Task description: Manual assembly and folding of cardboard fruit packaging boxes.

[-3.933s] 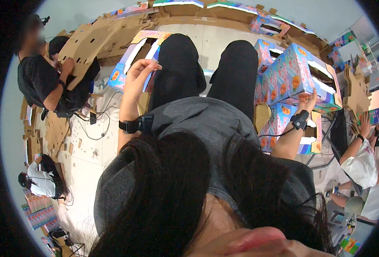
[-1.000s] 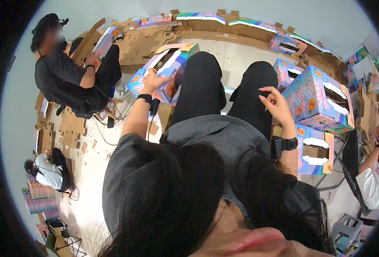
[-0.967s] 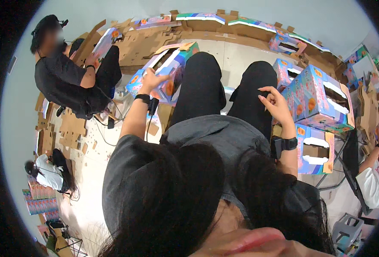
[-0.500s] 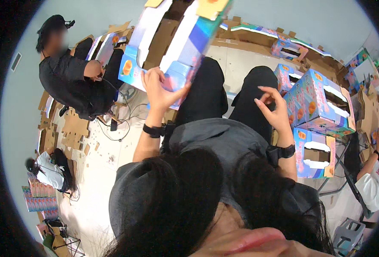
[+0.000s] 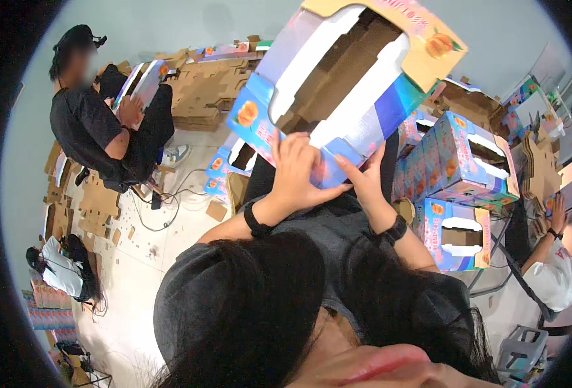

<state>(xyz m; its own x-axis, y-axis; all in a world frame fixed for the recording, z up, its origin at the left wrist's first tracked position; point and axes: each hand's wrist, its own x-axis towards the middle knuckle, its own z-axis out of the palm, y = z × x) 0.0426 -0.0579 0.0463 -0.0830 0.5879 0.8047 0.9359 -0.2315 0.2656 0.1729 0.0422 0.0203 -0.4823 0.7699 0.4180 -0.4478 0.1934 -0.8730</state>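
A printed cardboard carton (image 5: 361,111), blue, purple and yellow with orange fruit pictures, is tilted above my lap. Its top is open in the middle between two white-edged flaps, showing bare brown cardboard inside. My left hand (image 5: 297,169) grips the near end, fingertips over the top edge at the opening. At the near right corner my right hand (image 5: 365,182) holds the same carton, thumb on its printed face and the other fingers along the side, partly hidden.
Similar cartons (image 5: 457,155) stand stacked at my right, another (image 5: 434,234) below them. Flat brown cardboard (image 5: 202,87) is piled at the far left. A co-worker (image 5: 95,126) sits left, handling a carton. Cables (image 5: 150,216) and scraps lie on the floor. Another person's hand (image 5: 557,213) shows at right.
The carton has moved right and nearer, showing more of its yellow far end. My right hand, empty before, has come left and taken hold of it. The view has shifted a little.
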